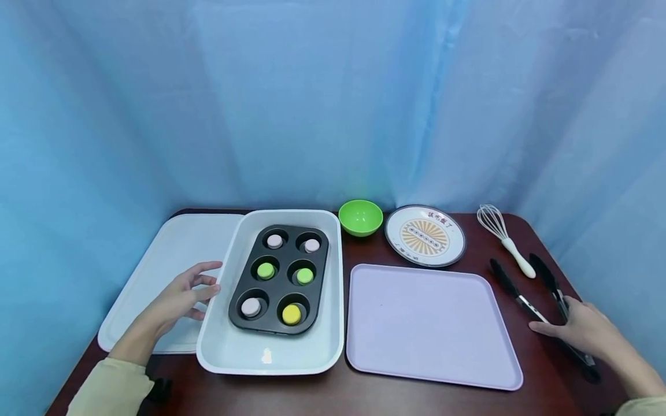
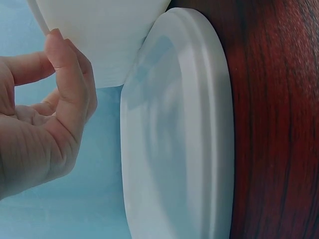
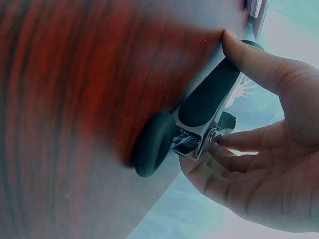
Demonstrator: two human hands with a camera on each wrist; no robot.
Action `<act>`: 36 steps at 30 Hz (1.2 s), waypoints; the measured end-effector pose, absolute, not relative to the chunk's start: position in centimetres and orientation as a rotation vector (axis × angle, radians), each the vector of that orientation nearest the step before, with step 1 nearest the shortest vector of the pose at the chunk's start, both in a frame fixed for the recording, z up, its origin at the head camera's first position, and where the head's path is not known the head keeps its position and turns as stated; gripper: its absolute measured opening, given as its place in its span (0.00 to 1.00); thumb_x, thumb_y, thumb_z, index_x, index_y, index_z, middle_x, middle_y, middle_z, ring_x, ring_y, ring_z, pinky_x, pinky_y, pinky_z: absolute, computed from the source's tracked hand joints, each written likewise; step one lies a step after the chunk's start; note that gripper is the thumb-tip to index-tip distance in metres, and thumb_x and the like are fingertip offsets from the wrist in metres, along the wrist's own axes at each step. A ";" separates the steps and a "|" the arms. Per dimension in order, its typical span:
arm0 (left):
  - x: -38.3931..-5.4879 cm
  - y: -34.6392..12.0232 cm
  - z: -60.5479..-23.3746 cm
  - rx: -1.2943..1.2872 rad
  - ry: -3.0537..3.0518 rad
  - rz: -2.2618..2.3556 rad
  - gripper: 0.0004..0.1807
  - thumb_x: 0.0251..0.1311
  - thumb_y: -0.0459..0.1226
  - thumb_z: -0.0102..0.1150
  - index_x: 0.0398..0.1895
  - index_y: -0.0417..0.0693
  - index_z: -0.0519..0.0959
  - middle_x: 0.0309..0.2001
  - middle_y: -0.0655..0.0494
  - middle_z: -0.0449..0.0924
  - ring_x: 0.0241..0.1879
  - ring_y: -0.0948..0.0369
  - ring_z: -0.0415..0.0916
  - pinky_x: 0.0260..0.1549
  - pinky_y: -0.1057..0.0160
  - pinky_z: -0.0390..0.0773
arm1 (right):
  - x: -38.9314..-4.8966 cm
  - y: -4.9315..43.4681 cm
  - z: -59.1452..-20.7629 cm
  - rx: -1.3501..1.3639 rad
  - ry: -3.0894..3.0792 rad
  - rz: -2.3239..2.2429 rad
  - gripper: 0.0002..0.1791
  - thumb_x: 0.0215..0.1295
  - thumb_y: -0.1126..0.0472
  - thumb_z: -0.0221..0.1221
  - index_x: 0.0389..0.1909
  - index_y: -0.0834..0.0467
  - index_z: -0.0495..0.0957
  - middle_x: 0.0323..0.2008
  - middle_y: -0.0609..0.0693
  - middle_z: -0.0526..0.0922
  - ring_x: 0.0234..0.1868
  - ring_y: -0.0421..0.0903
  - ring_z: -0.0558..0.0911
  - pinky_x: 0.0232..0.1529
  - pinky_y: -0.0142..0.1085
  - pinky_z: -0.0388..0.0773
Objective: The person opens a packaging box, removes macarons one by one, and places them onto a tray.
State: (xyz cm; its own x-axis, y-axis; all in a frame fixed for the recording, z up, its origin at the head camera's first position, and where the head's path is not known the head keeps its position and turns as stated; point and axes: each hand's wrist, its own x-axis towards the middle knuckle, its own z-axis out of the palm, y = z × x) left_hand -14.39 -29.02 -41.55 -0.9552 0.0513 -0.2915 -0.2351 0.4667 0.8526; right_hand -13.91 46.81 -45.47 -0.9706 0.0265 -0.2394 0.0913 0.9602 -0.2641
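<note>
The right hand (image 1: 585, 329) lies near the right edge of the tabletop (image 1: 364, 398) on the black tongs (image 1: 525, 300). In the right wrist view its thumb rests along the tongs' black handle and its fingers curl loosely beneath the hinge end, touching it; whether the grip is firm cannot be told. The left hand (image 1: 182, 297) hovers with relaxed, slightly bent fingers over the white board (image 1: 156, 271) near the left edge, its fingertips at the left wall of the white dish (image 1: 270, 358), holding nothing.

Inside the dish sits a dark muffin pan (image 1: 281, 280) with six cups, each holding a small round piece: two pale ones at the far end, two green in the middle, one pale and one yellow nearest.

A lilac tray (image 1: 432, 323) lies between the dish and the tongs. Toward the far edge stand a green bowl (image 1: 361, 217), a patterned plate (image 1: 425, 236) and a whisk (image 1: 504, 238).
</note>
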 end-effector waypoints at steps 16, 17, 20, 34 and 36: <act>-14.4 -29.2 -41.5 -0.120 2.428 1.510 0.38 0.69 0.40 0.62 0.78 0.46 0.57 0.57 0.36 0.71 0.38 0.51 0.80 0.33 0.52 0.87 | -12.8 46.7 -43.6 0.170 3.033 -0.458 0.61 0.60 0.35 0.67 0.63 0.87 0.56 0.49 0.87 0.69 0.46 0.81 0.73 0.37 0.68 0.74; -14.4 -29.2 -41.5 -0.119 2.429 1.509 0.38 0.69 0.40 0.63 0.78 0.46 0.57 0.56 0.37 0.71 0.38 0.51 0.80 0.33 0.52 0.87 | -12.7 46.6 -43.2 0.180 3.038 -0.465 0.60 0.60 0.35 0.67 0.63 0.87 0.56 0.51 0.87 0.68 0.46 0.81 0.72 0.37 0.68 0.73; -14.4 -29.2 -41.5 -0.121 2.429 1.509 0.39 0.69 0.41 0.63 0.78 0.46 0.56 0.56 0.37 0.71 0.38 0.52 0.80 0.32 0.52 0.87 | -12.3 46.1 -41.9 0.219 3.054 -0.477 0.60 0.61 0.35 0.66 0.66 0.85 0.54 0.53 0.87 0.65 0.42 0.78 0.74 0.35 0.66 0.74; -14.4 -29.4 -41.6 -0.113 2.401 1.532 0.39 0.69 0.40 0.63 0.78 0.46 0.56 0.56 0.37 0.71 0.39 0.52 0.81 0.32 0.52 0.87 | -12.2 39.7 -36.5 0.012 3.077 -0.750 0.58 0.59 0.39 0.70 0.80 0.61 0.50 0.63 0.74 0.64 0.47 0.62 0.74 0.35 0.47 0.74; -14.5 -29.4 -41.6 -0.109 2.399 1.537 0.39 0.69 0.40 0.63 0.78 0.46 0.56 0.56 0.37 0.71 0.39 0.52 0.81 0.32 0.52 0.87 | -12.5 38.5 -36.0 -0.077 3.103 -0.791 0.55 0.57 0.41 0.73 0.79 0.57 0.56 0.60 0.68 0.69 0.45 0.55 0.76 0.35 0.39 0.73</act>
